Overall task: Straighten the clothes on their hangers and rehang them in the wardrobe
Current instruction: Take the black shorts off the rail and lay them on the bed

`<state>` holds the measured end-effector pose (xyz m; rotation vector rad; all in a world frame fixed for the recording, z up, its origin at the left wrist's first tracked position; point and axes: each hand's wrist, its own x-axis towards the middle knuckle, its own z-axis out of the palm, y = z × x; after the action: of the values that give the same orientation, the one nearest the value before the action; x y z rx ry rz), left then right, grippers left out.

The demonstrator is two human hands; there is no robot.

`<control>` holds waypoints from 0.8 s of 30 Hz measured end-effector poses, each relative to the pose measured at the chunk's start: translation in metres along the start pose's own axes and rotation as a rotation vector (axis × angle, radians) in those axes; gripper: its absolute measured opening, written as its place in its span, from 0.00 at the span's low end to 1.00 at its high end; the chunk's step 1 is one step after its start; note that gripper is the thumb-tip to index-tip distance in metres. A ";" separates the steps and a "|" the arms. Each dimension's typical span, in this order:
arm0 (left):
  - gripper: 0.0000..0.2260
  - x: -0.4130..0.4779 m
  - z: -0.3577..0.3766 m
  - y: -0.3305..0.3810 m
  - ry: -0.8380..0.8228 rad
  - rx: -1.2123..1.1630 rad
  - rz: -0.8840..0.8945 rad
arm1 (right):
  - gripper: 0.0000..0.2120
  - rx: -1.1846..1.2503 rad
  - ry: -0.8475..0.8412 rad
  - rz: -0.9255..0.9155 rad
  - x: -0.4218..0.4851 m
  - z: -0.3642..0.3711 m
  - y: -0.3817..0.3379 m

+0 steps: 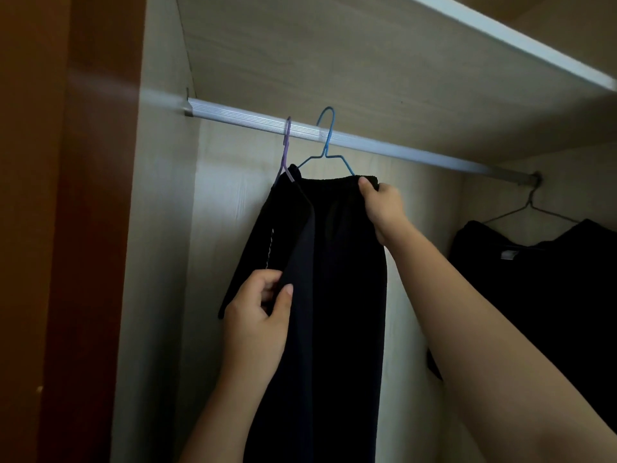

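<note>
Navy-black trousers (pixel 344 295) on a blue hanger (pixel 325 152), hooked over the rail (pixel 400 147) toward its left end — waistband at top, legs straight down, long axis vertical, lower ends cut off by the frame's bottom edge. Waistband roughly level, broad side toward the camera.

Right hand (pixel 384 208) up at the waistband's right corner: fingers curled over the top edge, thumb in front, clenched on the cloth just beside the hanger's right arm. Left hand (pixel 257 325) lower, partway down the trousers' left edge: thumb in front, fingers curled behind, pinching that edge. Both forearms bare, reaching up from below.

Just left and touching the trousers, a second dark garment (pixel 263 238) on a purple hanger (pixel 286 152), slanting down and leftward, a pale dotted line along it. Hooks of the two hangers close together on the rail, blue to the right.

Far right, well apart — a black top (pixel 551 295) on a grey hanger (pixel 531 208) near the rail's right end. Pale shelf (pixel 500 38) above; brown door (pixel 66 228) at left.
</note>
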<state>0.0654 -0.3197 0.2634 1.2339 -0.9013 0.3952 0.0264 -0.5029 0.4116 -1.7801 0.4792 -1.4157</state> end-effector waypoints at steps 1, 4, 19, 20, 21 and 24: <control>0.07 -0.001 0.001 -0.001 -0.002 0.000 -0.001 | 0.15 -0.001 0.016 -0.008 -0.002 -0.006 0.002; 0.05 -0.005 0.007 -0.004 -0.005 0.008 0.005 | 0.14 0.010 0.065 -0.035 -0.014 -0.031 0.007; 0.16 -0.056 0.025 0.029 0.194 0.022 0.373 | 0.13 -0.008 0.270 0.127 -0.185 -0.159 0.000; 0.16 -0.062 0.023 0.033 0.156 -0.006 0.393 | 0.13 -0.044 0.295 0.140 -0.200 -0.165 -0.007; 0.16 -0.068 0.022 0.038 0.100 -0.038 0.395 | 0.13 -0.078 0.319 0.151 -0.215 -0.171 -0.014; 0.17 -0.090 0.016 0.046 -0.096 -0.138 0.344 | 0.12 -0.155 0.382 0.182 -0.268 -0.190 -0.038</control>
<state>-0.0274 -0.3019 0.2245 0.9781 -1.2092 0.5394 -0.2391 -0.3553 0.2824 -1.5366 0.9487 -1.6272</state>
